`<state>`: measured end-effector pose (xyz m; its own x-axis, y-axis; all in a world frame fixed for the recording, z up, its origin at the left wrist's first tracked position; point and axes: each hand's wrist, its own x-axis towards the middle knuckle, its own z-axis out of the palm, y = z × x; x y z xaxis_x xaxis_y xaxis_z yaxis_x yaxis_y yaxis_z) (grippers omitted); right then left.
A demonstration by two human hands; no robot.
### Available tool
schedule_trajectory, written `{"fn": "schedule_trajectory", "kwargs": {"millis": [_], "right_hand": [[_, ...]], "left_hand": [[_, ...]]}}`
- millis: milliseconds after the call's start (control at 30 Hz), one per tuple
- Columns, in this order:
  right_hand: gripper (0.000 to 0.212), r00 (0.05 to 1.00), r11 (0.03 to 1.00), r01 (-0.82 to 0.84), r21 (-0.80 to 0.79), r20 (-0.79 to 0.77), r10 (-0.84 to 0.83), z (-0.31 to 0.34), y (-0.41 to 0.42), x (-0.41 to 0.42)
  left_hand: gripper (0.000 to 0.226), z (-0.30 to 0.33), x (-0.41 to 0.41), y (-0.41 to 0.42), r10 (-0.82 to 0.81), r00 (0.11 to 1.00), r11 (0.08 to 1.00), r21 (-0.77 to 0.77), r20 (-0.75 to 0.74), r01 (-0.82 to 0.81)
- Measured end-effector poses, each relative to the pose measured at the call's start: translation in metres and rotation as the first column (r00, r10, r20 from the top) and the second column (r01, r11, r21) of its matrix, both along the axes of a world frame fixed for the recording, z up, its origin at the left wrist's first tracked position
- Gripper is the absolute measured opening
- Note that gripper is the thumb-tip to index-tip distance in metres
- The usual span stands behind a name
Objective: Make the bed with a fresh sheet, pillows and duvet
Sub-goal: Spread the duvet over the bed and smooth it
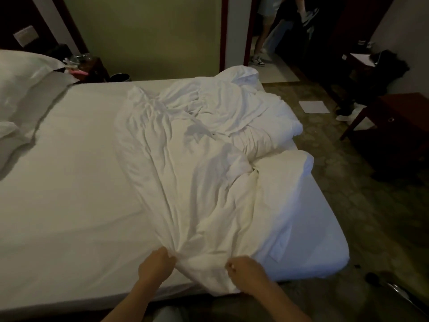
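Observation:
A bed (69, 194) covered by a smooth white fitted sheet fills the view. A crumpled white duvet (209, 140) lies bunched across its right half, stretching from the far corner to the near edge. My left hand (156, 263) grips a gathered fold of the duvet at the near edge. My right hand (246, 270) grips the duvet's edge a little to the right. Two white pillows (21, 94) lie at the head of the bed on the left.
A cluttered nightstand (86, 68) stands beyond the pillows. A dark wooden table (399, 122) and scattered papers (313, 106) sit on the patterned carpet at right. A person's legs (262, 43) show in the far doorway. A dark object (373, 277) lies on the floor near right.

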<state>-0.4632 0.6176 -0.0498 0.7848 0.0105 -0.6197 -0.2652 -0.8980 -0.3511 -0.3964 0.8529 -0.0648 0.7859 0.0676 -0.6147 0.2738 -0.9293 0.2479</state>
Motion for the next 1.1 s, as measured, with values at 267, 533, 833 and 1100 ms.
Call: {"fn": "schedule_trajectory", "kwargs": {"millis": [267,533,833,1100], "right_hand": [[0.031,0.928,0.948,0.318,0.022,0.198,-0.316,0.048,-0.008,0.144],[0.032,0.898,0.912,0.406,0.062,0.157,-0.411,0.038,-0.019,0.170],[0.050,0.970,0.951,0.202,-0.235,0.181,-0.162,0.021,-0.130,0.276],[0.047,0.884,0.895,0.210,-0.393,0.468,-0.003,-0.076,-0.136,0.230]], "left_hand": [[0.033,0.057,0.097,0.004,0.013,0.895,0.966,-0.237,0.445,0.104],[0.030,0.068,0.185,-0.043,-0.388,0.725,0.840,-0.106,0.568,0.532],[0.051,0.063,0.258,-0.185,-0.638,0.550,0.703,0.118,0.539,0.701],[0.098,0.008,0.318,-0.245,-0.813,0.566,0.577,0.323,0.138,0.751]]}}
